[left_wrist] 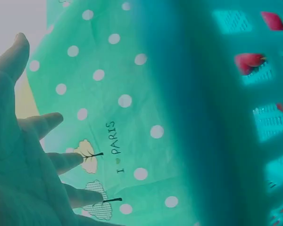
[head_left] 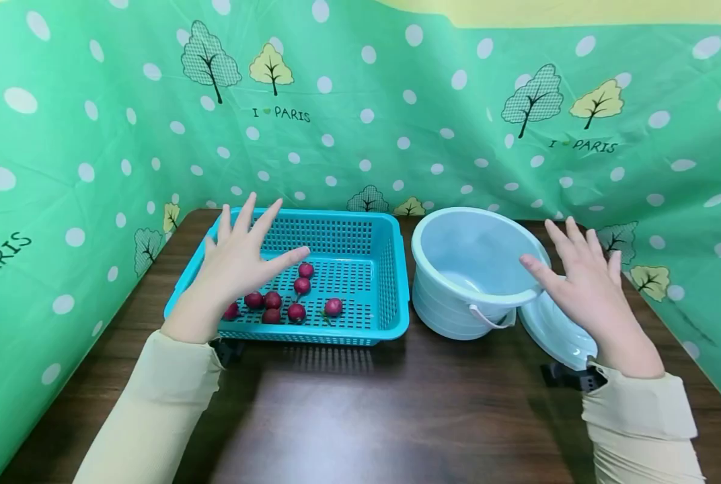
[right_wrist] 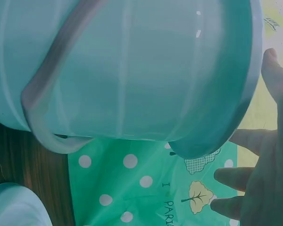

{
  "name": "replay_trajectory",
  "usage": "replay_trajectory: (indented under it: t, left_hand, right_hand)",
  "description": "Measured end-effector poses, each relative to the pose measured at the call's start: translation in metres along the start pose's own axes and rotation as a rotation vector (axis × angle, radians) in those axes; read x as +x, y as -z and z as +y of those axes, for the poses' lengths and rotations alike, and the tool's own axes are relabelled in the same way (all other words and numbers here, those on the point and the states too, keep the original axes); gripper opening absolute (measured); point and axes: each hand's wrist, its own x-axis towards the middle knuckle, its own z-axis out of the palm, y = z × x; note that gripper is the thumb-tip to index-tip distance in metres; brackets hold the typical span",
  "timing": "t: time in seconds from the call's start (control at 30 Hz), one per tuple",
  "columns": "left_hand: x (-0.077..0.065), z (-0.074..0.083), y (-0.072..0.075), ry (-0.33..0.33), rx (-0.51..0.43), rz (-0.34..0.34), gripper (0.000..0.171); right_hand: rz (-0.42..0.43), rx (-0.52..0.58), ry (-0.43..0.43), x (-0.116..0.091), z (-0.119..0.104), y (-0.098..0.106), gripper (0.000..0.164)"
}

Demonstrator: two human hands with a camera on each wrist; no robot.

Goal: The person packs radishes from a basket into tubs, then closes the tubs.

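My left hand (head_left: pixel 239 262) is spread above the left part of a turquoise plastic basket (head_left: pixel 403 289), fingers straight and holding nothing. Inside the basket lie several small red radishes (head_left: pixel 333 307), grouped toward its front left; the left forearm hides part of that corner. Over on the right, my right hand (head_left: pixel 590 289) is also spread with straight fingers, beside the rim of a light blue bucket (head_left: pixel 451 316). The bucket stands upright without a cover, and its handle (right_wrist: pixel 56 61) hangs down the front. Nothing shows inside the bucket.
A light blue lid (head_left: pixel 557 329) lies on the dark wooden table (head_left: pixel 360 417) right of the bucket, partly under the right hand in the head view. A green polka-dot cloth (head_left: pixel 366 148) closes off the back and both sides.
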Motion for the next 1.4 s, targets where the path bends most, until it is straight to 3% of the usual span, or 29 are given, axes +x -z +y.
replay_trajectory:
  t: [0.3, 0.67, 0.93, 1.4]
  left_hand:
    - [0.002, 0.007, 0.016, -0.041, 0.004, -0.047, 0.094]
    - [0.012, 0.012, 0.026, -0.055, -0.028, -0.151, 0.095]
    - [0.027, 0.017, 0.027, -0.1, -0.139, -0.23, 0.086]
    - [0.047, 0.018, 0.02, -0.101, -0.224, -0.336, 0.07]
  right_hand:
    - [0.038, 0.189, -0.016, 0.001, 0.003, 0.004, 0.067]
    - [0.107, 0.425, -0.198, -0.001, 0.012, -0.006, 0.063]
    - [0.171, 0.589, -0.245, -0.001, 0.019, -0.018, 0.058]
    - [0.144, 0.776, -0.271, 0.008, 0.023, -0.034, 0.059]
